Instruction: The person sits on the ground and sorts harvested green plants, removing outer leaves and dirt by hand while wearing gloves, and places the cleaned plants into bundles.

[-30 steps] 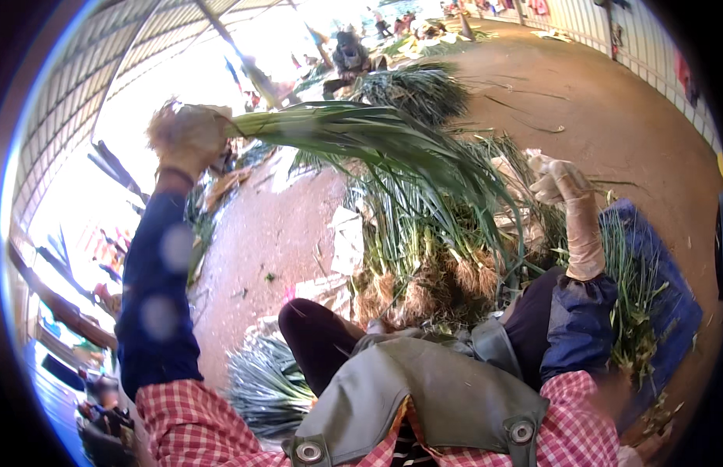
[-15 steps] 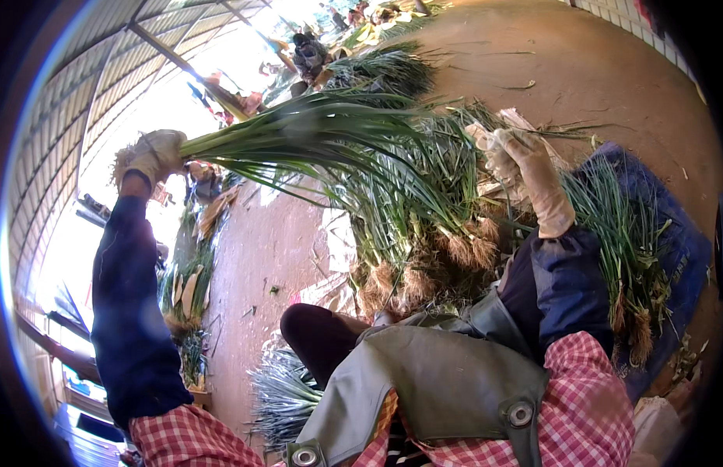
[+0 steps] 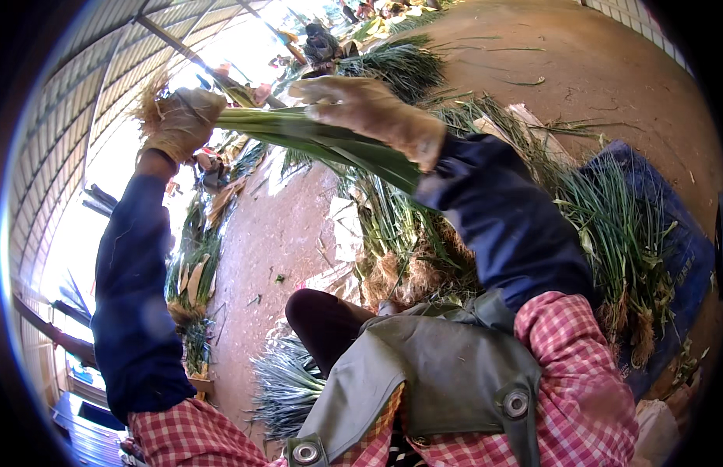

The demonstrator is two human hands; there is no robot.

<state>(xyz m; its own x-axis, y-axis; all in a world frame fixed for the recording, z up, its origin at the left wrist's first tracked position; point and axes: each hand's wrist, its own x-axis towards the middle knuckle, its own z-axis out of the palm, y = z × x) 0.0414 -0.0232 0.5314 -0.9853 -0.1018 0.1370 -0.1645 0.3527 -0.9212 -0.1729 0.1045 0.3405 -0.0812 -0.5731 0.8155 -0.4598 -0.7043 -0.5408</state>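
My left hand (image 3: 182, 121), in a pale glove, is raised at the upper left and closed round the root end of a bunch of spring onions (image 3: 272, 128). Tangled roots poke out past the fist. The long green leaves stretch rightward and sag slightly. Over these leaves lies my gloved right hand (image 3: 369, 109), its fingers extended toward the left hand. The right forearm crosses in front of the leaf tips and hides part of them. Below the held bunch, a heap of spring onions (image 3: 396, 272) lies with its brown roots toward my knees.
More spring onions (image 3: 618, 226) rest on a blue sack (image 3: 692, 249) at the right. A bunch of leaves (image 3: 287, 385) lies beside my left knee. Brown floor (image 3: 260, 233) stretches along the left. A person (image 3: 321, 47) is at the far side near another heap (image 3: 400, 66).
My right hand has swung leftward and up from above the heap onto the leaves of the held bunch. The left hand has shifted slightly right, still gripping the root end.
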